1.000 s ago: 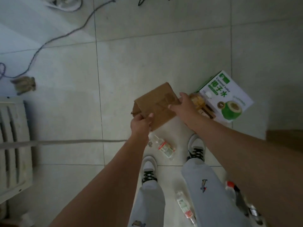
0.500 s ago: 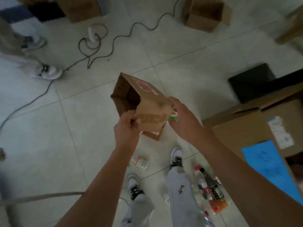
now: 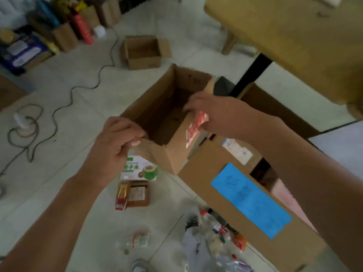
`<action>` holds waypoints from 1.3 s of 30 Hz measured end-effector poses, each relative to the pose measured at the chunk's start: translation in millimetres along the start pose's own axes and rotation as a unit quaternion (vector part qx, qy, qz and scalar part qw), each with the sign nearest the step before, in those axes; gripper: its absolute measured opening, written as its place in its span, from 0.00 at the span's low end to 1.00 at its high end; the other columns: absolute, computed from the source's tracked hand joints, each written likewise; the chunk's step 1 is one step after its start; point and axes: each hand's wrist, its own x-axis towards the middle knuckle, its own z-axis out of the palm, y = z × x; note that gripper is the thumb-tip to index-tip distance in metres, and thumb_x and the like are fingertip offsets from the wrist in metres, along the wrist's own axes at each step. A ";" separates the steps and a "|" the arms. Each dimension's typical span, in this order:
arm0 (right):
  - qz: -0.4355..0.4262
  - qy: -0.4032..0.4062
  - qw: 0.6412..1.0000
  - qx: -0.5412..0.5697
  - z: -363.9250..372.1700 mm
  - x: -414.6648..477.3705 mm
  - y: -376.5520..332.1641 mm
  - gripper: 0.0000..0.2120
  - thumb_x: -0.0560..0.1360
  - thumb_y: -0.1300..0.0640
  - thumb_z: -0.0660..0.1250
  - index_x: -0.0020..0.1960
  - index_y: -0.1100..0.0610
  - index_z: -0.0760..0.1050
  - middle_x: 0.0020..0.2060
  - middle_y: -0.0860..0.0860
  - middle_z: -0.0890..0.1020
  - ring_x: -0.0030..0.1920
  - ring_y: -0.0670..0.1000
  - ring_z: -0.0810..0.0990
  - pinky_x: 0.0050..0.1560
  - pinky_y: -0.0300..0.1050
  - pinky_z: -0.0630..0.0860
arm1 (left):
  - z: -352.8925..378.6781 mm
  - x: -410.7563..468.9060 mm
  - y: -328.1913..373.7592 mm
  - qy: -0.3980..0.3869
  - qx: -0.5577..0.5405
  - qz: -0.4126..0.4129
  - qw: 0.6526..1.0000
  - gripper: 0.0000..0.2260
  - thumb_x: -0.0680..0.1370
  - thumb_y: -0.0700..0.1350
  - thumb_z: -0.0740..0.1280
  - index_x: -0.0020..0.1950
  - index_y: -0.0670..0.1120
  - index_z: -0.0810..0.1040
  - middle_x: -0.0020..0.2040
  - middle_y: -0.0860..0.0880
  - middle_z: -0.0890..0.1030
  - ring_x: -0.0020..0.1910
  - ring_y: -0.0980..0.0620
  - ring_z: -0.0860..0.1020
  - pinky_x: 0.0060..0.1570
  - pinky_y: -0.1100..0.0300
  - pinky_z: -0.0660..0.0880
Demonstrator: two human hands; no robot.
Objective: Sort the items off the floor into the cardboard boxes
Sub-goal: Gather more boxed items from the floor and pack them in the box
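An open cardboard box (image 3: pixel 173 156) is held up above the floor (image 3: pixel 64 173), tilted so that its dark inside faces the camera. The left hand (image 3: pixel 115 142) has its grip clamped on the box's near left corner, thumb and curled fingers pinching the flap edge. The right hand (image 3: pixel 214 112) reaches over the right rim, and its grip seems closed on the flap with red print, though blur hides how the fingers lie. The held box's lower right side is just beside a larger cardboard box (image 3: pixel 225 169) with a blue label (image 3: pixel 251 201), which stands on the floor to the right.

On the floor below the left hand lies a green-and-white carton (image 3: pixel 139 170), partly hidden by the held box. Nearer the person is a brown packet (image 3: pixel 138 195) with a red-and-gold pack (image 3: pixel 121 197) touching its left side. Nearer again lie a small clear bottle (image 3: pixel 139 238) and a heap of bottles (image 3: pixel 218 226) beside the larger box's near wall. Farther off stands a smaller open box (image 3: pixel 144 61), and a black cable (image 3: pixel 98 81) snakes leftwards
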 end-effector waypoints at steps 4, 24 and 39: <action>0.168 0.056 0.983 0.045 -19.8 -70.8 67.1 0.10 0.76 0.54 0.66 0.56 0.44 0.76 0.52 0.41 0.76 0.48 0.47 0.78 0.46 0.46 0.75 | 31.4 76.4 48.8 -0.037 -0.057 0.083 0.994 0.08 0.75 0.34 0.66 0.50 0.43 0.82 0.52 0.47 0.76 0.55 0.46 0.73 0.60 0.66 0.64; 0.487 0.346 0.782 0.178 148.0 -130.5 252.1 0.07 0.79 0.55 0.61 0.53 0.52 0.77 0.40 0.49 0.83 0.37 0.52 0.81 0.34 0.47 0.78 | 357.3 117.5 85.9 -0.464 0.163 -0.113 0.863 0.42 0.72 0.72 0.56 0.77 0.60 0.38 0.77 0.44 0.33 0.76 0.40 0.35 0.73 0.37 0.41; 0.524 0.115 0.821 0.195 221.6 -58.6 282.2 0.11 0.81 0.54 0.60 0.60 0.47 0.78 0.47 0.51 0.83 0.46 0.54 0.81 0.39 0.45 0.74 | 345.0 74.0 57.7 -0.483 0.173 -0.026 0.858 0.37 0.76 0.69 0.48 0.70 0.60 0.24 0.69 0.47 0.19 0.68 0.49 0.18 0.67 0.44 0.24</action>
